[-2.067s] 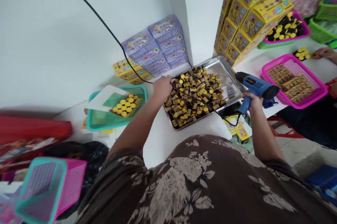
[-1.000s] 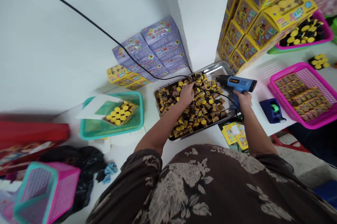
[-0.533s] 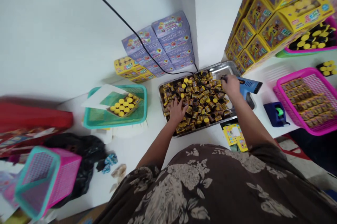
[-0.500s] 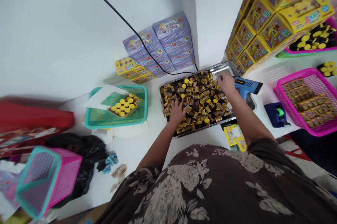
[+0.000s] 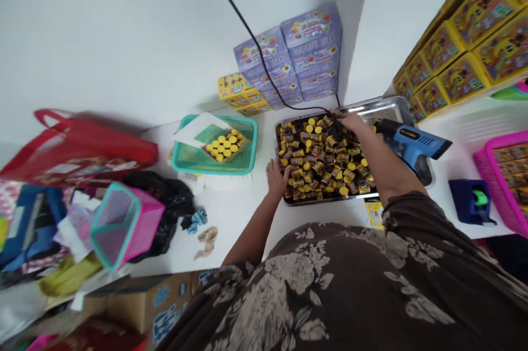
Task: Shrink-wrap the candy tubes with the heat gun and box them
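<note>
The spread left hand [image 5: 275, 177] should lightly brace the rectangular silver metal tray [image 5: 373, 110] while the right hand [image 5: 350, 121], grip unclear, treats the small yellow-and-black cylindrical tubs [image 5: 307, 166] gently.

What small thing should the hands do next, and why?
I'd probably have the right hand ease the black cord up off the heaped tubs: its fingers are beside the cord where it reaches the pile, and the heat gun rests untouched at the right end of the metal tray.
</note>
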